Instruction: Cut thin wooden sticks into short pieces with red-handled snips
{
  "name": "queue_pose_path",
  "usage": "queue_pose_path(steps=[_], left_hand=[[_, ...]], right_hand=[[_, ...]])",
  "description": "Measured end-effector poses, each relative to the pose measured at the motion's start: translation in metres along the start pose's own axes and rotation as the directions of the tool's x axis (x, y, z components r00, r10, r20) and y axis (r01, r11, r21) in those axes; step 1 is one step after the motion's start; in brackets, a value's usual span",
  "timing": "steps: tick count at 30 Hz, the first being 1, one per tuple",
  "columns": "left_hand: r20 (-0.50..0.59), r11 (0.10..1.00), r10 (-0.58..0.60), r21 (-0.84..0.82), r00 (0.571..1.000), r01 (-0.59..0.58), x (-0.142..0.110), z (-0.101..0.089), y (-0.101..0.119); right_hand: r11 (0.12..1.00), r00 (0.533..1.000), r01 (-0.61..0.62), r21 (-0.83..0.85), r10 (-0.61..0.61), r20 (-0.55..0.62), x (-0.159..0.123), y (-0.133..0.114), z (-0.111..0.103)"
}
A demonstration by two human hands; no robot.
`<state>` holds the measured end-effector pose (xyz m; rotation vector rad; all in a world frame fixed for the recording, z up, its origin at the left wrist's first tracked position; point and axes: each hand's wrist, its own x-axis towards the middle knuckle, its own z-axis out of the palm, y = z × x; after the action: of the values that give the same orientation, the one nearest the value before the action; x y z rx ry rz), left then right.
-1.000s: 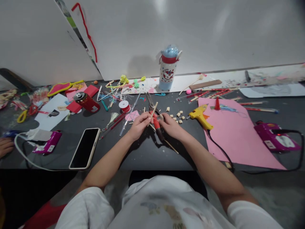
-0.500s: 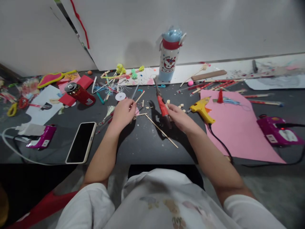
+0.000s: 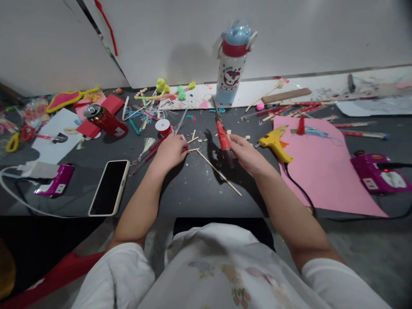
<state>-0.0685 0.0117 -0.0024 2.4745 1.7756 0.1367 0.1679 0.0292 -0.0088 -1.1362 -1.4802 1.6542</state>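
My left hand (image 3: 172,151) rests low over the dark table, fingers pinched together at the near end of a short wooden stick (image 3: 193,149). Another short stick (image 3: 193,140) lies just beyond the fingertips. A longer thin stick (image 3: 219,172) slants across the table between my hands. My right hand (image 3: 243,153) is closed around red-handled pliers (image 3: 222,135), whose dark jaws point away from me. Small cut wood pieces (image 3: 200,140) lie about. Beside my left hand stands a spool of red ribbon (image 3: 163,127) with a white top.
Right of my hands lie a yellow glue gun (image 3: 273,143) and pink paper (image 3: 325,171). A water bottle (image 3: 231,68) stands at the back. On the left are a phone (image 3: 109,187), a tilted drink can (image 3: 105,121) and a purple power strip (image 3: 56,180). Craft sticks and scraps clutter the back.
My left hand has let go of the stick it held up and moved down to the short stick on the table. My right hand keeps the pliers nearly in place. The view shifted slightly.
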Motion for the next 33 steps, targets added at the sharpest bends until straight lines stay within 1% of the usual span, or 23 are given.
queue_pose_path(steps=[3,7,10,14,20,24,26,28,31,33], left_hand=[[-0.012,0.999,0.024,0.026,1.0,-0.024,0.001,0.001,-0.002],[-0.065,1.0,-0.001,-0.017,0.998,0.0,0.001,-0.005,-0.004],[-0.03,0.999,0.021,-0.034,0.999,-0.022,0.0,-0.006,-0.004],[0.018,0.998,0.054,0.017,0.998,-0.054,0.001,-0.001,-0.003],[0.013,0.998,0.055,0.018,0.998,-0.055,0.002,0.005,0.0],[-0.007,0.999,0.04,0.012,0.999,-0.04,0.003,0.005,-0.001],[-0.061,1.0,0.0,-0.019,0.998,-0.001,0.002,0.003,-0.002],[-0.129,0.994,-0.074,-0.093,0.989,0.063,0.001,0.0,-0.002],[-0.195,0.958,-0.203,-0.244,0.96,0.153,-0.001,-0.005,-0.001],[-0.237,0.928,-0.271,-0.323,0.933,0.187,-0.002,-0.007,0.001]], right_hand=[[1.0,1.0,0.008,-0.029,-0.009,-0.015,0.002,0.003,0.0],[1.0,1.0,0.003,-0.002,-0.003,-0.009,0.001,0.001,0.001],[1.0,1.0,0.011,0.013,-0.011,0.012,-0.001,-0.002,0.002],[0.999,0.999,0.033,0.02,-0.034,0.028,0.0,0.0,0.001],[1.0,1.0,0.006,-0.025,-0.006,0.006,0.001,0.004,0.001],[1.0,1.0,0.006,-0.009,-0.006,-0.004,0.0,0.0,0.002],[1.0,1.0,-0.012,0.002,0.012,0.009,-0.001,-0.001,0.002],[1.0,1.0,-0.02,0.007,0.02,0.018,-0.001,-0.002,0.002],[1.0,0.999,0.006,0.004,-0.006,0.037,-0.002,-0.002,0.002],[1.0,0.998,0.023,-0.006,-0.023,0.051,-0.003,-0.002,0.002]])
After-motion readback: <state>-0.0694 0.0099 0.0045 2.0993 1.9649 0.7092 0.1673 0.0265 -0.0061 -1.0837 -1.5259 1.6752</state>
